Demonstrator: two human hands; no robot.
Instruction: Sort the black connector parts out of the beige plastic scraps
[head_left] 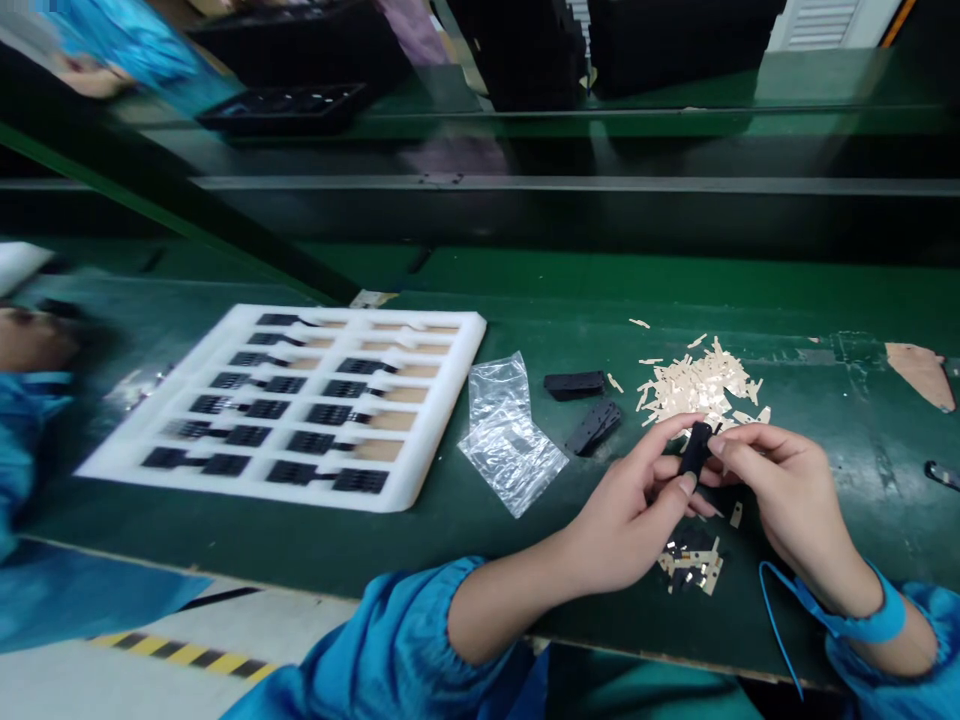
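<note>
Left hand: closed around the lower part of a small black part, thumb on the near side, fingers curled behind.
Right hand: thumb and forefinger pinched together at the upper end of the same part; whether they also grip some tiny piece there is too small to tell.
Black part: held tilted above the table, between the two hands. It looks narrow and matt, probably light and fairly stiff, with little slip against bare skin.
Where to hold it: most likely by the long sides, low down, as the left fingers do, leaving the upper end free; any thin bits there would probably bend under a hard pinch.
Small pile: pale and dark pieces, on the table just below the hands, near its front edge.
Pale strips: a loose heap just beyond the hands; thin and flat, likely light, easily scattered and best lifted by an edge.
Black stacks: two, left of the heap.
Clear bags: crinkled plastic, left of the stacks; probably soft and slippery.
White tray: farther left, bearing black pieces in its slots.
Co-worker's hand: blurred, at the far left.
</note>
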